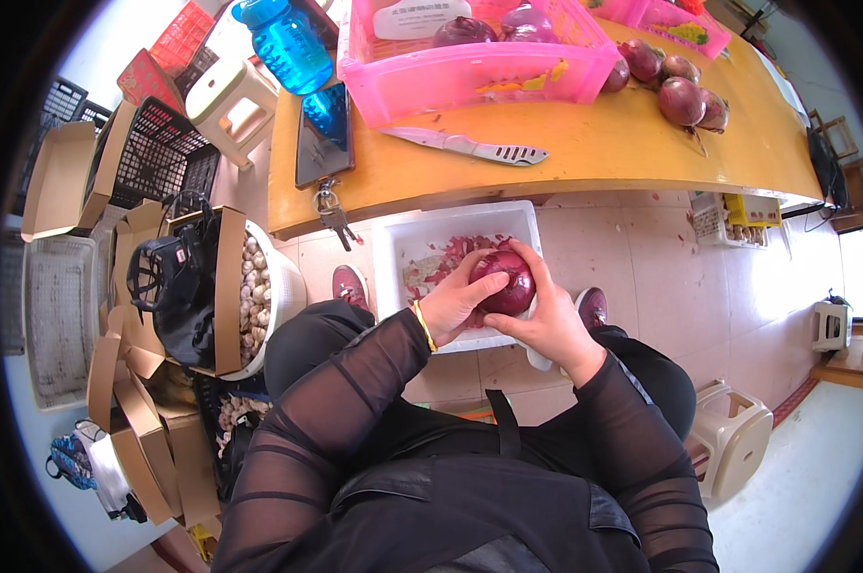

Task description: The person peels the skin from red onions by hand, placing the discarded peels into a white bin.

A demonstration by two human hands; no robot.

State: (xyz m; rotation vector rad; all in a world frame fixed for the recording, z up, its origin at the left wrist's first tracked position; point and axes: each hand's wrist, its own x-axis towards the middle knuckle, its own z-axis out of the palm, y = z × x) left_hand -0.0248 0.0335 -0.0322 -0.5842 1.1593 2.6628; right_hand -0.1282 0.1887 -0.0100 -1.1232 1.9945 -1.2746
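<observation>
A shiny red onion (515, 285) is held between both hands. My left hand (454, 299) grips its left side, the thumb lying across the front of the skin. On the other side my right hand (549, 319) has its fingers over the top and its thumb at the lower edge. Beneath them, between my feet, stands a white foam box (388, 229) with loose red onion skins (449, 256) inside. A folding knife (474, 147) with a slotted metal handle lies unfolded on the wooden table (617, 154), beyond the hands.
On the table are a pink plastic basket (467, 79) holding onions, several loose red onions (682, 100), a phone (324, 140), keys (331, 208) hanging over the edge and a blue bottle (288, 50). To the left stands a white basket (288, 276) of garlic; at right, a plastic stool (736, 444).
</observation>
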